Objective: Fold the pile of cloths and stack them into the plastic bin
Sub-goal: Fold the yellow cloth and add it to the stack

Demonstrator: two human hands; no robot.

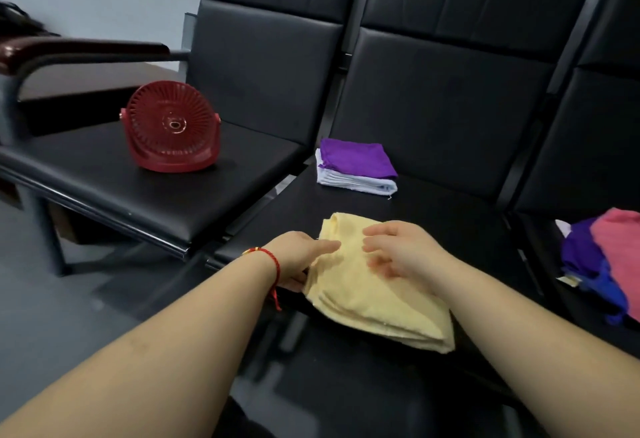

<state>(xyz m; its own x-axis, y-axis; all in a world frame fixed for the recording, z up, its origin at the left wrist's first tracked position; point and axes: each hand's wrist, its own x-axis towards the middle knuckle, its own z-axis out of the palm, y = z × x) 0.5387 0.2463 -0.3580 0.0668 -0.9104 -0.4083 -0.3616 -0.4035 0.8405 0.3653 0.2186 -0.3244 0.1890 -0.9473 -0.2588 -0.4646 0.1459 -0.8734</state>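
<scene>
**Pressing a folded yellow cloth on the middle seat**

Lying at the front edge of the middle black seat (446, 215), the yellow cloth (377, 302) is pale, soft-looking and folded into a thick rectangle, its stacked layers showing along the near edge. The left hand (298, 257), a red string bracelet (268, 257) on its wrist, holds the cloth's left edge, thumb on top and fingers tucked under the fold. The right hand (401, 250) rests on top of the cloth with fingers spread and only loosely bent, gripping nothing; it is slightly blurred.

Farther back on the same seat sits a small stack: a purple cloth (356, 157) folded on top of a white cloth (356, 183). On the seat to the right lies an unfolded heap of cloths (602, 261) in pink, purple and blue. A red desk fan (171, 125) stands on the left seat.
</scene>
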